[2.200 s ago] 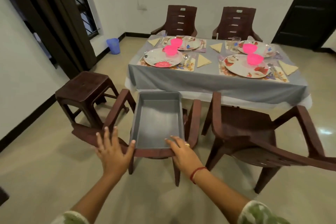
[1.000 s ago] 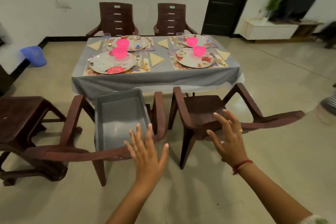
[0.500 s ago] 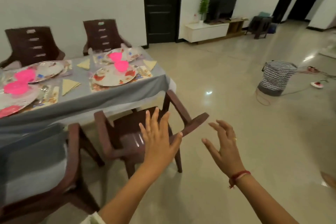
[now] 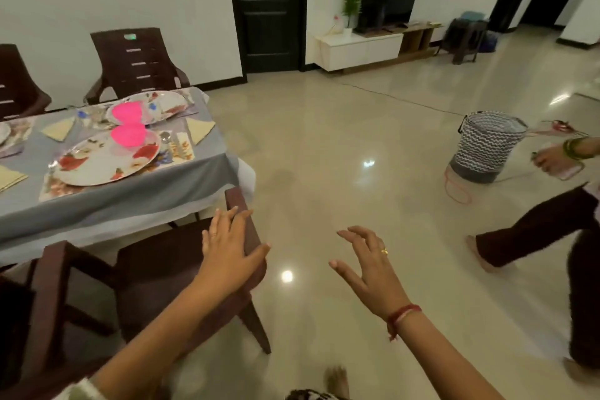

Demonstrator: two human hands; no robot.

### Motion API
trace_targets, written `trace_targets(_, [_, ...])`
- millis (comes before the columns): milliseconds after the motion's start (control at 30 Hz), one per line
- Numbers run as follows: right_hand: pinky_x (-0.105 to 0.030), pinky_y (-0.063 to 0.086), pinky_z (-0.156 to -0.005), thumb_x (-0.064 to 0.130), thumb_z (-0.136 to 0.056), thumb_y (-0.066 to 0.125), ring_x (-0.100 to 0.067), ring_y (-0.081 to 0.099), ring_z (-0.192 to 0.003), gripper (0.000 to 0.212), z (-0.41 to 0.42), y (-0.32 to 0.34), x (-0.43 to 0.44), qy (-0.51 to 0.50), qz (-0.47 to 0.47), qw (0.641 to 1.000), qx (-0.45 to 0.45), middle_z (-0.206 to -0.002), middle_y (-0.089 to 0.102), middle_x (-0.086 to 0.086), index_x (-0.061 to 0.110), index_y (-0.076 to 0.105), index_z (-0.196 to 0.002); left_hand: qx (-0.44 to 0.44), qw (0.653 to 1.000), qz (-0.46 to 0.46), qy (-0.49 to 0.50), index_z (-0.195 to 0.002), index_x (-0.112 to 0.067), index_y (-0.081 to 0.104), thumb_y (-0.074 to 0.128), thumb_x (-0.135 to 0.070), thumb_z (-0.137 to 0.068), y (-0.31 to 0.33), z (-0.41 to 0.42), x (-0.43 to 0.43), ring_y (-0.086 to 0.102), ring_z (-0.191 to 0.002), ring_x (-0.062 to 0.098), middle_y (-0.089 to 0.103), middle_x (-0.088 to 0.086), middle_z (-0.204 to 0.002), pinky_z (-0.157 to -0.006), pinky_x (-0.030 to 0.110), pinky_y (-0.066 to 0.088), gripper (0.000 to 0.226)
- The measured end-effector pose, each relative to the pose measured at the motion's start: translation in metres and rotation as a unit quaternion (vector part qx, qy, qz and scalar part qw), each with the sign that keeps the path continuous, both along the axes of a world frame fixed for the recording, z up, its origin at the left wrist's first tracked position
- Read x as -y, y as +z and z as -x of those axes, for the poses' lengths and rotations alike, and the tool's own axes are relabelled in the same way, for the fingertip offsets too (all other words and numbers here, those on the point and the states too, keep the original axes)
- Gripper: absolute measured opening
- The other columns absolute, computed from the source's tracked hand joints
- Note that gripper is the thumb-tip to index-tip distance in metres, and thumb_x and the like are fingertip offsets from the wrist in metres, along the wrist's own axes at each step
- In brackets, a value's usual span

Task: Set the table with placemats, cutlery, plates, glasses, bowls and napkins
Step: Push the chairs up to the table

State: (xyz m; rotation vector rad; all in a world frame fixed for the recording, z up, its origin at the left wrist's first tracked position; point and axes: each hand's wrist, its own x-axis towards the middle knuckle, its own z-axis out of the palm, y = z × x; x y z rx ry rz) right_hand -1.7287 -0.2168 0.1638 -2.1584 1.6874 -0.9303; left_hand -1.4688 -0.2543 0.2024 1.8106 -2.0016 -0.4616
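Left hand (image 4: 227, 253) now over the chair (image 4: 240, 214) arm, right hand (image 4: 367, 266) beside it (fingers spread, holding nothing).

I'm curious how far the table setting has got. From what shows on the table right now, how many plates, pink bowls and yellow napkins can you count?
Plates: 3, the near floral one, one behind it, and a sliver at the left edge.
Pink bowls: 2.
Yellow napkins: 3.
Total: 8. The table's left part is out of frame.
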Motion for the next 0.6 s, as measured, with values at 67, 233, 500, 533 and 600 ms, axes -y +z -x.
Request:
trace_targets(67, [-0.024, 0.03, -0.1, 0.074, -0.083, 0.031, -0.002, 0.031, -0.117, 0.067, 0.026, -0.001, 0.043, 0.014, -0.012, 1.0, -0.001, -0.128, 0.035, 0.016, 0.03, 0.046, -0.131, -0.009, 1.0, -0.013, 0.018, -0.144, -0.027, 0.027, 0.054, -0.049, -0.088, -0.007, 0.018, 0.038, -0.005, -0.146, 0.024, 0.015, 0.001, -0.157, -0.118, 0.052, 0.005, 0.066])
trace_targets(233, [-0.022, 0.028, -0.099, 0.072, -0.084, 0.032, -0.003, 0.032, -0.119, 0.061, 0.087, 0.018, 0.153, 0.035, -0.018, 0.999, -0.002, -0.128, 0.034, 0.017, 0.033, 0.047, -0.13, -0.059, 0.996, -0.021, 0.063, -0.142, -0.024, 0.031, 0.057, -0.046, -0.088, -0.006, 0.074, 0.142, 0.003, -0.146, 0.026, 0.022, 0.005, -0.154, -0.117, 0.049, 0.011, 0.064])
trace_targets(500, [-0.026, 0.028, -0.099, 0.072, -0.082, 0.032, -0.005, 0.035, -0.12, 0.061, 0.143, 0.006, 0.343, 0.065, -0.047, 0.996, 0.036, -0.129, 0.037, 0.014, 0.035, 0.048, -0.128, -0.117, 0.987, -0.001, 0.11, -0.143, -0.027, 0.028, 0.054, -0.052, -0.087, -0.003, 0.138, 0.305, 0.009, -0.145, 0.028, 0.023, 0.003, -0.151, -0.116, 0.052, 0.017, 0.066])
trace_targets(533, [-0.025, 0.026, -0.099, 0.073, -0.082, 0.032, -0.004, 0.035, -0.12, 0.062, 0.149, 0.005, 0.373, 0.076, -0.047, 0.995, 0.035, -0.129, 0.037, 0.013, 0.035, 0.048, -0.128, -0.116, 0.986, 0.008, 0.122, -0.142, -0.027, 0.029, 0.052, -0.054, -0.085, -0.006, 0.143, 0.329, 0.014, -0.143, 0.03, 0.025, 0.004, -0.149, -0.114, 0.053, 0.02, 0.068])
trace_targets(600, [-0.023, 0.025, -0.097, 0.071, -0.081, 0.033, -0.003, 0.034, -0.12, 0.061, 0.161, 0.003, 0.429, 0.099, -0.052, 0.993, 0.038, -0.128, 0.038, 0.012, 0.035, 0.048, -0.128, -0.112, 0.981, 0.011, 0.156, -0.141, -0.025, 0.03, 0.054, -0.053, -0.085, -0.012, 0.15, 0.372, 0.018, -0.141, 0.032, 0.028, 0.006, -0.146, -0.113, 0.054, 0.023, 0.067])
